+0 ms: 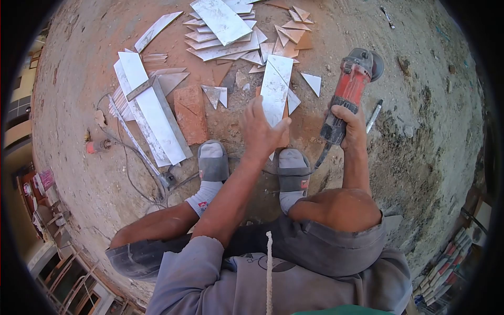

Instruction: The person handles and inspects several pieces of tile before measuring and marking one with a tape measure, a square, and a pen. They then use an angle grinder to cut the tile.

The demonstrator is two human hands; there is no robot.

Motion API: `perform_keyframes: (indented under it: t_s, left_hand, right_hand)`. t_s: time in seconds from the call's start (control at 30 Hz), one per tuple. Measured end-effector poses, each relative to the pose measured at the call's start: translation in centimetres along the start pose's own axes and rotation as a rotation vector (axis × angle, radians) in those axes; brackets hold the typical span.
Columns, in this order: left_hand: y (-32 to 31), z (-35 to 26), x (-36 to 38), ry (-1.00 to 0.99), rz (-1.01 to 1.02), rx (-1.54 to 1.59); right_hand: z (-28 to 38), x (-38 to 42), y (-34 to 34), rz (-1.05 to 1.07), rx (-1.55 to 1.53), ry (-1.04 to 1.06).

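Note:
My left hand (pixel 261 128) is closed around the near end of a white tile strip (pixel 275 86), with the thumb on its right edge. A dark diagonal line crosses the strip near its far end. Reddish-brown edges of something, perhaps a brick, show beneath the strip. In my right hand (pixel 350 125) is a red and black angle grinder (pixel 354 84), gripped by its dark rear body. Its disc (pixel 377 66) points away from me at the upper right, apart from the tile. The cord (pixel 323 155) hangs from the grinder's near end.
Cut tile pieces (pixel 223 21) are piled ahead. More long strips (pixel 142 89) lie to the left with a metal square (pixel 142 88). A red brick (pixel 190 115), small triangular offcuts (pixel 312 83), a marker (pixel 374 116) and a plug connector (pixel 98 146) lie on the dirt. Cables run by my feet.

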State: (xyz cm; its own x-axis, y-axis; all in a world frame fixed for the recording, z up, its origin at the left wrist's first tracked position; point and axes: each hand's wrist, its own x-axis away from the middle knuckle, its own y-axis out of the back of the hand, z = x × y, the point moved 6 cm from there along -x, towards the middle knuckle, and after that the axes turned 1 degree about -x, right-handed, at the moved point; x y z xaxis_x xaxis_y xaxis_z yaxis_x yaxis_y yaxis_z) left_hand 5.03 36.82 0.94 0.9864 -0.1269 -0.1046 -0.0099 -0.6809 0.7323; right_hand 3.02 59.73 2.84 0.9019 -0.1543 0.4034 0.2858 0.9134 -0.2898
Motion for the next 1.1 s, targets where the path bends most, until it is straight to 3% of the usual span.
perform_keyframes:
  t_s: [0.07,0.17,0.3,0.37,0.47,0.7,0.87,0.93,1.03,1.1]
  left_hand:
    - [-0.9,3.2,-0.2,0.21,-0.01,-0.158]
    - [-2.8,3.8,0.5,0.324,0.039,-0.216]
    - [-3.5,1.6,-1.9,0.355,0.038,-0.245]
    - [-4.9,2.5,-3.3,0.502,0.143,-0.295]
    - [-4.8,2.7,-3.5,0.523,0.175,-0.24]
    - [-3.2,4.1,-0.2,0.749,0.072,-0.169]
    - [-2.9,4.9,0.0,0.657,0.114,-0.225]
    - [-2.4,5.9,0.4,0.389,-0.05,-0.015]
    - [-1.8,5.5,2.7,0.394,-0.036,-0.052]
    - [-1.8,5.1,4.8,0.455,0.016,-0.037]
  right_hand:
    - [0.9,0.0,1.2,-0.042,0.024,0.035]
    - [1.5,0.5,2.7,-0.113,0.068,0.066]
    - [1.5,0.9,3.8,-0.191,0.124,0.102]
    - [1.6,0.9,3.7,-0.195,0.15,0.108]
    - [1.3,1.3,3.1,-0.182,0.136,0.113]
    - [2.2,1.0,2.3,-0.169,0.434,0.169]
    - [0.7,0.4,1.8,-0.117,0.696,0.232]
    - [0.0,0.5,0.5,-0.073,0.805,0.308]
    - [-0.2,0.8,-2.7,0.064,0.838,0.187]
    - [-0.7,0.9,-4.6,0.113,0.869,0.225]
